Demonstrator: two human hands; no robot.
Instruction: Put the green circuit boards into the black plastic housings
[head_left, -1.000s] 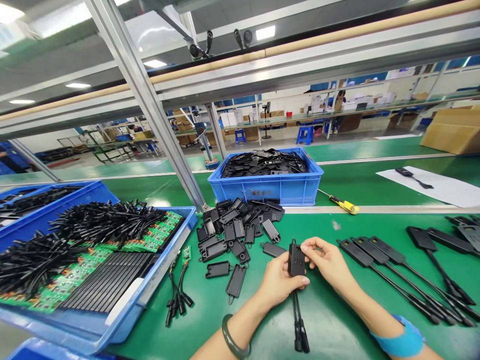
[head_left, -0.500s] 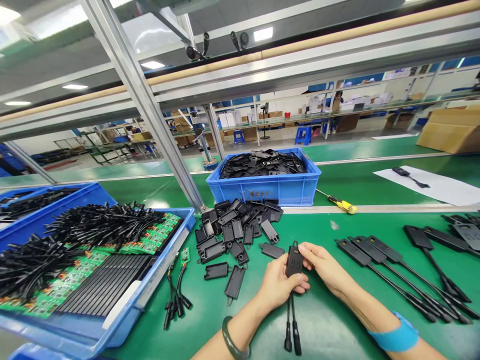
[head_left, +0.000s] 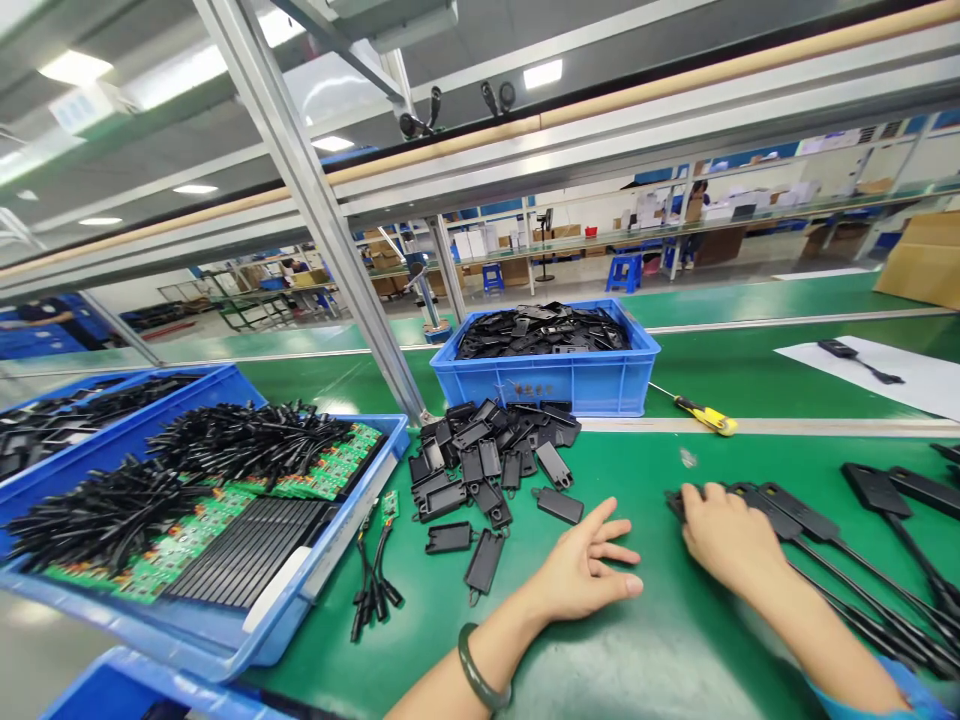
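Black cabled unit (head_left: 677, 502) moved from between both hands to row's near end, under right hand (head_left: 731, 535); right fingers curled over it, grip unclear. Left hand (head_left: 589, 570) empty, fingers spread above green table (head_left: 637, 660), near loose casings (head_left: 480, 460).

The desk (head_left: 660, 640) has a smooth, glossy green surface that throws back pale glare toward its near edge, with matt white paper (head_left: 892, 375) lying near its far right. Smooth, faintly shiny blue plastic forms the bins (head_left: 540, 385), while the casings (head_left: 555, 465) look like matt black plastic. Brushed-looking silvery metal makes up the post (head_left: 322, 210), and the carton (head_left: 926, 260) is dull brown cardboard.
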